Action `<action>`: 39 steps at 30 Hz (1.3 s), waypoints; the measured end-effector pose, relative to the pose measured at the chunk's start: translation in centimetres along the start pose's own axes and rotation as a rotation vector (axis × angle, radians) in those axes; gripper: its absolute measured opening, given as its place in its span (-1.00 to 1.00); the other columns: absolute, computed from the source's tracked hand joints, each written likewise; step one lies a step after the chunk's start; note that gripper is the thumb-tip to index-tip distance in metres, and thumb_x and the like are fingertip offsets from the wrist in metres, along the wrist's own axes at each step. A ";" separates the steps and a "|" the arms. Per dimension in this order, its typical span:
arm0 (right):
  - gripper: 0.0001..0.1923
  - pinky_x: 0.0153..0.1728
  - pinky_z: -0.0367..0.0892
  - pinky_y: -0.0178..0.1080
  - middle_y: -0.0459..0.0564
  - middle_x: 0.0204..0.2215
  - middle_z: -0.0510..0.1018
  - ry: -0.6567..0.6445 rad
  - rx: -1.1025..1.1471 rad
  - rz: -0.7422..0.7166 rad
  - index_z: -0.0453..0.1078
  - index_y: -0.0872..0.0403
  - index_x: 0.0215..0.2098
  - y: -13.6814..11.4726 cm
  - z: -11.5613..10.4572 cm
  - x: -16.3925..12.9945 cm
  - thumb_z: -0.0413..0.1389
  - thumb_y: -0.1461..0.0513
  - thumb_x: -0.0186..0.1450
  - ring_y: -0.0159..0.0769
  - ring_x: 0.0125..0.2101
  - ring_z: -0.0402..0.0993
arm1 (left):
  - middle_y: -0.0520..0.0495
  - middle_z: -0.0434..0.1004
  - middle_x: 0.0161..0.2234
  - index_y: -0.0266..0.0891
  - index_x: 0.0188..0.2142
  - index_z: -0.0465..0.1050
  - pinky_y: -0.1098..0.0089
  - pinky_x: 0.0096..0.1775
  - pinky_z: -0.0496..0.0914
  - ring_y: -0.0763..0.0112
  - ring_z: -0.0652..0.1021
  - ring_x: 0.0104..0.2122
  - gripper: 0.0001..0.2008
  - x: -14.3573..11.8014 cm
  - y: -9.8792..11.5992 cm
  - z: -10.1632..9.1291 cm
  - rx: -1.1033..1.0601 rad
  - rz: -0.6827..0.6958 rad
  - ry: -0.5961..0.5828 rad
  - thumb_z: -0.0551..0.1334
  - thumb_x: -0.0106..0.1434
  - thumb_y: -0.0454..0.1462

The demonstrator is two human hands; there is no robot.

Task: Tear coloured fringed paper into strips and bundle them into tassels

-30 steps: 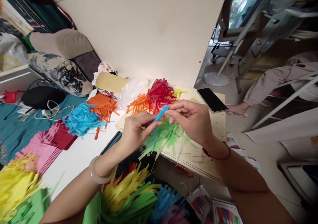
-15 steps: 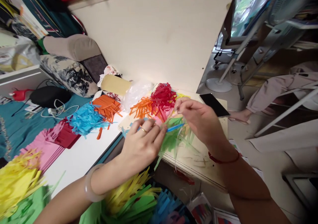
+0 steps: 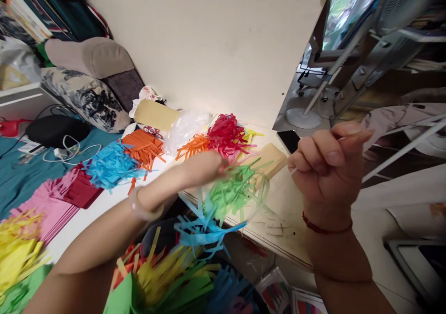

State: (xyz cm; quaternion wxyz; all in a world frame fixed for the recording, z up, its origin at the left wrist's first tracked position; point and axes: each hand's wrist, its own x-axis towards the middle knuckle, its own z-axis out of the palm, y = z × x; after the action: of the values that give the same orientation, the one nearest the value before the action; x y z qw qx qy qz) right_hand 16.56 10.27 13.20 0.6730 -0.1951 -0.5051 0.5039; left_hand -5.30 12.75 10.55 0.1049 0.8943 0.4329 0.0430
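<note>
Since the earlier frame the hands have moved apart, the right hand (image 3: 329, 160) rising to the right, and the bright blue tissue-paper tassel (image 3: 205, 230) now appears below the left hand (image 3: 205, 167) rather than between the fingers. The right hand is clenched, thumb and index tips together; a thin pale strand shows beside its little finger, but whether that is gripped cannot be told. The left hand is motion-blurred, and its grip cannot be made out. The tassel's long axis runs roughly crosswise: the narrow twisted stem points right and slightly upward, the loose strips fanning left. It overlaps, in view, the front edge of the pale wooden board (image 3: 289, 198). Beyond it are light green paper strips (image 3: 230, 193), a rectangular tan block (image 3: 270, 158), a crimson paper-strip tassel (image 3: 226, 135) and orange paper strips (image 3: 195, 147). The black flat phone (image 3: 288, 142) lies partly behind the right hand. Farther left are a blue fringed paper pile (image 3: 109, 165) and an orange fringed paper stack (image 3: 142, 147).
</note>
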 end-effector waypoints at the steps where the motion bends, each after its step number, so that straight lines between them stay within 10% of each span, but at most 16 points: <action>1: -0.63 -0.74 -0.23 -0.28 -0.21 -0.71 -0.11 0.000 -0.017 0.003 0.20 -0.07 -0.52 0.2 0.0 0.1 0.26 -0.06 0.09 -0.39 -0.70 -0.23 | -0.13 0.53 -0.46 -0.31 -0.37 0.51 0.39 -0.38 0.32 0.34 0.51 -0.45 -0.81 1.9 -1.1 -0.7 0.091 -0.091 0.051 0.13 0.25 -0.29; 5: -0.62 -0.74 -0.23 -0.27 -0.21 -0.71 -0.12 0.021 -0.081 -0.001 0.18 -0.08 -0.50 0.0 -0.4 0.2 0.21 -0.09 0.11 -0.38 -0.70 -0.22 | -0.22 0.54 -0.28 -0.31 -0.25 0.51 0.34 -0.30 0.32 0.22 0.52 -0.27 -0.82 7.4 -3.0 -0.9 0.230 -0.114 0.157 0.14 0.22 -0.32; 19: -0.70 -0.77 -0.20 -0.29 -0.20 -0.64 0.25 -0.085 -0.230 -0.005 0.25 -0.09 -0.38 0.6 -0.2 -0.2 0.08 -0.10 0.24 -0.46 -0.72 -0.22 | -0.32 0.44 -0.16 -0.43 -0.35 0.51 0.32 -0.37 0.29 0.23 0.53 -0.33 -0.74 11.9 -6.0 2.9 0.265 -0.192 0.205 0.03 0.24 -0.45; 24: -0.75 -0.77 -0.19 -0.32 -0.21 -0.60 0.40 -0.101 -0.163 0.036 0.35 -0.08 -0.28 1.5 -0.2 0.7 0.16 -0.02 0.20 -0.53 -0.75 -0.19 | -0.22 0.44 -0.16 -0.34 -0.26 0.46 0.37 -0.26 0.36 0.31 0.51 -0.25 -0.83 10.2 -6.7 0.6 0.164 -0.239 0.429 0.11 0.23 -0.35; 28: -0.85 -0.76 -0.08 -0.37 -0.17 -0.62 0.44 -0.056 -0.193 0.045 0.40 0.01 -0.42 3.1 0.2 1.1 0.19 0.11 0.20 -0.56 -0.75 -0.04 | -0.09 0.49 -0.29 -0.32 -0.17 0.36 0.46 -0.35 0.41 0.48 0.50 -0.40 -0.81 7.4 -6.0 -1.4 -0.371 -0.157 0.735 0.14 0.20 -0.36; 33: -0.88 -0.63 0.21 -0.40 -0.14 -0.66 0.46 0.020 -0.424 -0.064 0.41 0.09 -0.49 4.6 1.3 0.7 0.18 0.25 0.19 -0.52 -0.68 0.26 | -0.10 0.49 -0.29 -0.33 -0.14 0.42 0.42 -0.35 0.51 0.43 0.56 -0.37 -0.76 4.6 -3.7 -1.0 -0.847 -0.012 0.649 0.18 0.23 -0.25; 39: -0.91 -0.64 0.17 -0.42 -0.18 -0.68 0.39 0.016 -0.748 -0.320 0.41 0.11 -0.48 5.5 1.7 0.1 0.17 0.28 0.17 -0.53 -0.68 0.25 | -0.10 0.52 -0.31 -0.30 -0.39 0.53 0.44 -0.46 0.50 0.44 0.54 -0.46 -0.80 3.2 -1.6 1.2 -0.810 -0.010 0.745 0.32 0.12 -0.17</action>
State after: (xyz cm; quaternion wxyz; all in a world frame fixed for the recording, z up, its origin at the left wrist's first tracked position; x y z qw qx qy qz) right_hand 12.44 12.22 9.74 0.6296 -0.3493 -0.6721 0.1728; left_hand -4.36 16.04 8.93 0.2807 0.7048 0.3937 0.5192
